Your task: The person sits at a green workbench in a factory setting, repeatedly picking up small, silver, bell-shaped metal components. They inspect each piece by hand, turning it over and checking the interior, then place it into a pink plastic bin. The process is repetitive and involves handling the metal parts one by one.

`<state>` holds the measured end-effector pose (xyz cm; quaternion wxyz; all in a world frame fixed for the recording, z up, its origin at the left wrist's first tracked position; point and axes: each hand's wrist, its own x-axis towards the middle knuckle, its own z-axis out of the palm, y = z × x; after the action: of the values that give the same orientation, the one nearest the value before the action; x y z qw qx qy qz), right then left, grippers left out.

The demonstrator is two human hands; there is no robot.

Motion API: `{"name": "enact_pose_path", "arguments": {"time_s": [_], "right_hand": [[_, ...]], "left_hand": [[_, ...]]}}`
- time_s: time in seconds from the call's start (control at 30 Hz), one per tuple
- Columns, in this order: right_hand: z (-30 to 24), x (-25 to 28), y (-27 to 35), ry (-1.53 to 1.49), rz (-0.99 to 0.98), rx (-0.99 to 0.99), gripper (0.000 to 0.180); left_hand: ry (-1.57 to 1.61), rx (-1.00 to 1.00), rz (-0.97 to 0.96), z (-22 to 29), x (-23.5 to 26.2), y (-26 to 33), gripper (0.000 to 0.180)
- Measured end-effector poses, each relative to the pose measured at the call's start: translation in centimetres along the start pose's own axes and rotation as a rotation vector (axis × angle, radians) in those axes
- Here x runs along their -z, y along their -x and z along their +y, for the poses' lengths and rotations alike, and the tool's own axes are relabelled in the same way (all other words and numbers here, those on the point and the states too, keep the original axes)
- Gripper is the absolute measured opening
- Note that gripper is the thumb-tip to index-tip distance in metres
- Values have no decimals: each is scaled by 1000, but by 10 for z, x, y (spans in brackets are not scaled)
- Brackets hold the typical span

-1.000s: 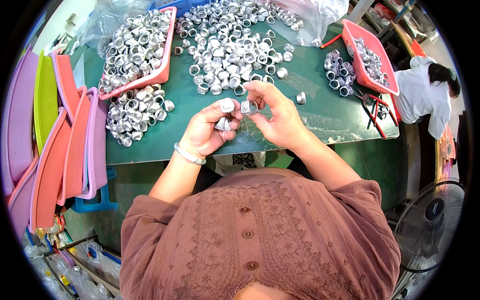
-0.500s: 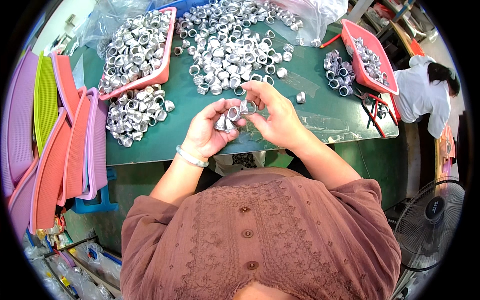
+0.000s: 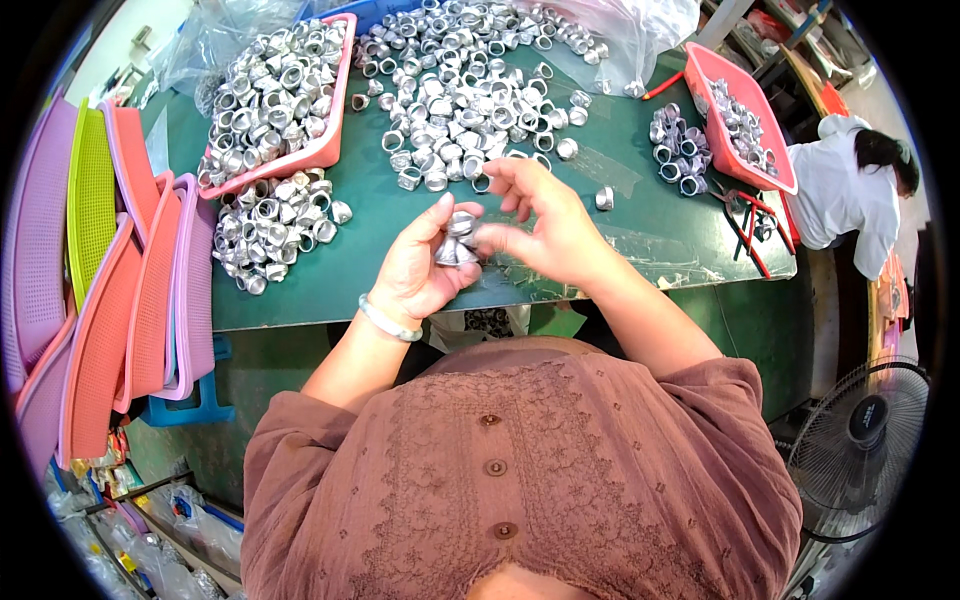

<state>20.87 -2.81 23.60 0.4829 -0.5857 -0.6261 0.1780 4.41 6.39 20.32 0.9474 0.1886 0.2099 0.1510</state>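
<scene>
Several silver metal rings (image 3: 456, 250) with thick, cap-like tops sit in my left hand (image 3: 412, 272), its fingers curled round them and the thumb raised alongside. Just to their right is my right hand (image 3: 548, 228), fingers apart and slightly bent, with no ring visible in it. Its thumb tip reaches the edge of the held rings; whether it touches them I cannot tell. Beyond both hands spreads a large loose pile of the same rings (image 3: 460, 110) on the green table (image 3: 350, 270). A single ring (image 3: 604, 198) lies apart, right of my right hand.
A pink basket (image 3: 327, 152) heaped with rings stands at the left, with a smaller pile (image 3: 272, 232) before it. At the right are another pink basket (image 3: 778, 178), a small ring group (image 3: 680, 150) and red-handled pliers (image 3: 752, 235). Stacked baskets (image 3: 100, 300) fill the far left; a fan (image 3: 865, 420) stands lower right.
The ring that my right fingers pinched is no longer in them; those fingers have spread. In my left hand the rings now sit gathered closer together, under a raised thumb.
</scene>
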Motion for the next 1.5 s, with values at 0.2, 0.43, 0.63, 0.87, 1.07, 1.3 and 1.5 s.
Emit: {"name": "enact_pose_path", "arguments": {"time_s": [0.2,0.43,0.63,0.87,1.07,1.3,1.5], "right_hand": [[36,-11,-17,360,14,-70,35],[38,-20,-23,561,-81,-9,25],[34,-14,-13,408,-57,5,24],[26,-8,-2,262,-23,194,30],[22,-10,4,33,-51,49,36],[26,-15,3,-317,18,-8,47],[26,-16,3,-303,98,39,48]], "left_hand": [[-79,-105,2,17,13,-4,19],[-82,-143,76,19,5,-4,24],[-425,-161,276,16,-13,0,20],[-782,-260,216,8,-23,-5,41],[-884,-367,165,3,-30,-3,32],[-466,-177,127,8,-17,-4,22],[-293,-141,75,7,-12,-4,29]]}}
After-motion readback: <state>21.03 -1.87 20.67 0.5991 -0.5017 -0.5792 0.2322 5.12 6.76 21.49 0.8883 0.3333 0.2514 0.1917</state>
